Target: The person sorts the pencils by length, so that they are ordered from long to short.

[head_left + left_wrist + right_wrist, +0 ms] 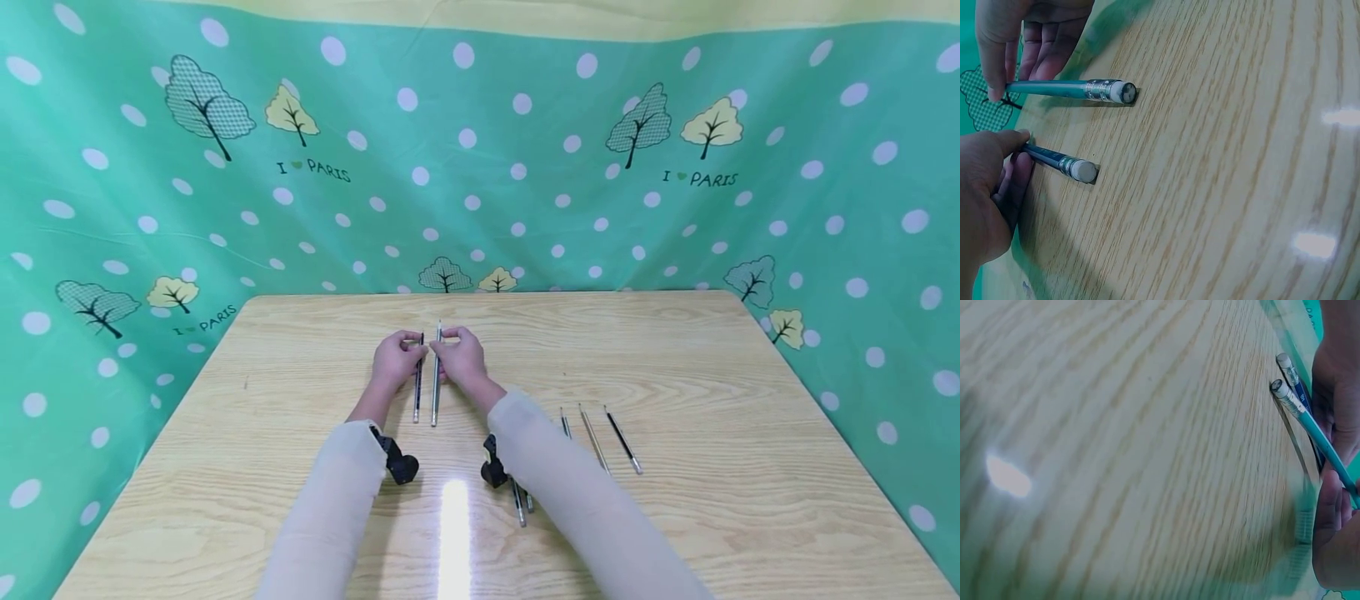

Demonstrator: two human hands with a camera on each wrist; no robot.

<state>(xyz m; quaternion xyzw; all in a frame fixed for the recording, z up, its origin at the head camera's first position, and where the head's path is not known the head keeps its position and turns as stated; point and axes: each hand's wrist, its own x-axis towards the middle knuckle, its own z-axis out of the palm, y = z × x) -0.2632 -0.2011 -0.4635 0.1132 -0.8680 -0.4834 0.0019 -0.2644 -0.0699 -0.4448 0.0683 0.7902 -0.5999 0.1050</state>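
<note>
My left hand (395, 360) pinches a dark pencil (418, 392) between thumb and fingers near its far end. Close beside it, my right hand (461, 358) pinches a teal-green pencil (436, 396) the same way. Both pencils point away from me, nearly parallel, with a narrow gap between them. In the left wrist view the white eraser of the dark pencil (1063, 162) and the metal-banded eraser end of the teal pencil (1079, 89) face the camera. The right wrist view shows the teal pencil (1316, 431) in front of the dark one (1299, 387).
To the right lie a black pencil (623, 440), a tan pencil (593, 437) and a dark green pencil (566, 423). Eraser ends of more pencils (519, 504) show under my right sleeve, which hides part of them. A polka-dot curtain (525, 167) hangs behind the wooden table (225, 467).
</note>
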